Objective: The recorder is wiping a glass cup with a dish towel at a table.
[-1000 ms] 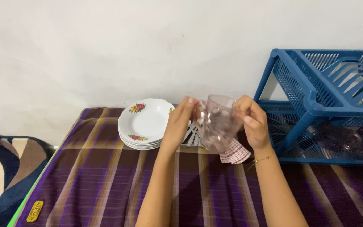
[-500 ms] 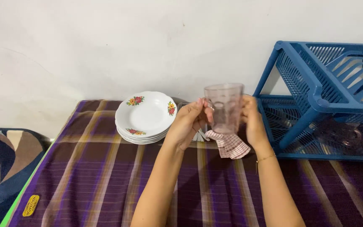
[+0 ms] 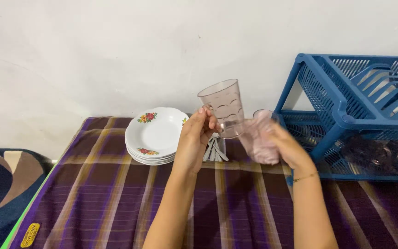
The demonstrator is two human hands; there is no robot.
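At frame centre, the left hand pinches a light, slippery pink tumbler near its base; the right hand grips a blurred second tumbler.

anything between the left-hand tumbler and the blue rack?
Yes. The right hand, with a second pinkish tumbler in it, sits directly between the tumbler raised in the left hand and the blue rack. Nothing else visible blocks that line.

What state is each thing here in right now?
Pink tumbler: lifted, tilted, held by left hand.
Second pink tumbler: gripped by right hand, blurred.
Floral plates: stacked on the plaid cloth.
Spoons: lying beside the plates.
Blue dish rack: upright, dark glassware on its lower shelf.
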